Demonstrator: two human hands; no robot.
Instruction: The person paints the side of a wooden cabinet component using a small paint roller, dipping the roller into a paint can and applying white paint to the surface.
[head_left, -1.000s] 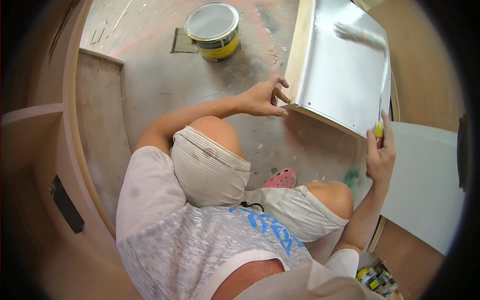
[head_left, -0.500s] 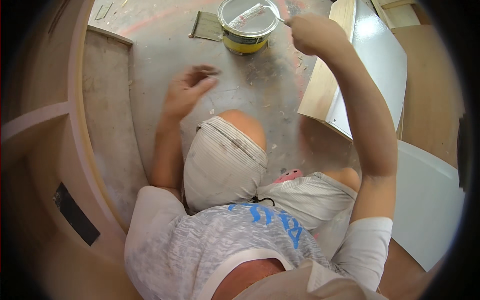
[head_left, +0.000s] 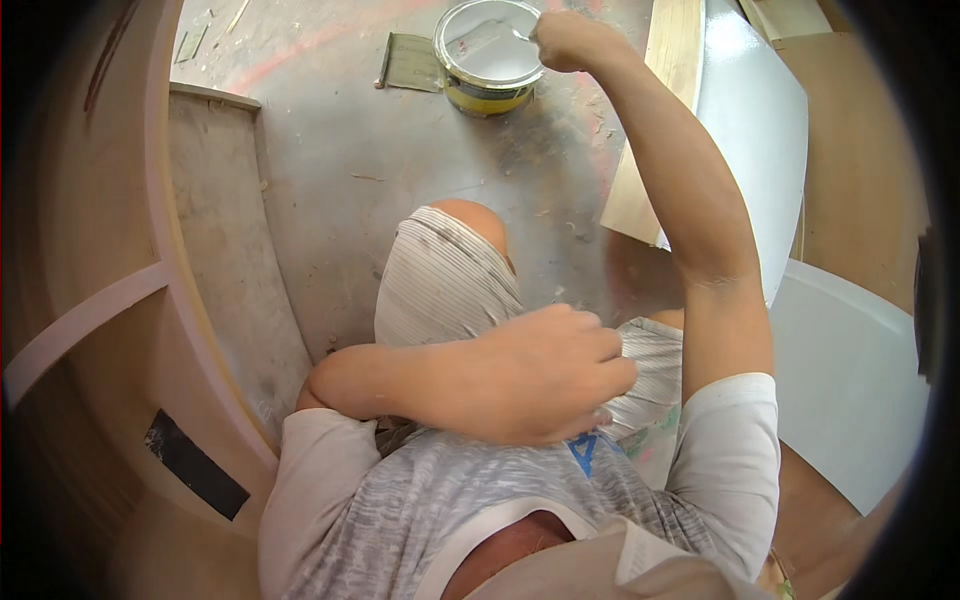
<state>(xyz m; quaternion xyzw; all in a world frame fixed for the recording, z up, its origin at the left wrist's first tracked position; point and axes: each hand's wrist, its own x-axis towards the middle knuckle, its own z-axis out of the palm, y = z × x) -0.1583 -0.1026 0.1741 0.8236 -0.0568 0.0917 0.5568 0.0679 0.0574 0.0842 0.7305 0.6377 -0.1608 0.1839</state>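
A yellow and black paint bucket (head_left: 488,98) stands on the floor ahead, with white paint (head_left: 490,52) inside. My right hand (head_left: 578,42) is closed at the bucket's right rim around the handle of a paint roller (head_left: 524,37). Only a short bit of its metal shows over the paint; its head cannot be made out. My left hand (head_left: 550,372) lies across my body, above my lap. Its fingers are curled under, and whatever they may hold is hidden.
A flat greenish piece (head_left: 412,62) lies left of the bucket. White panels (head_left: 745,130) and a pale wooden board (head_left: 675,60) stand at right, near my right arm. A wooden cabinet frame (head_left: 160,200) rises along the left. Scraps dot the floor (head_left: 350,160).
My left hand has swung from the floor area ahead back across my lap. My right hand has moved slightly left, and the paint-covered roller head has gone from plain view at the bucket.
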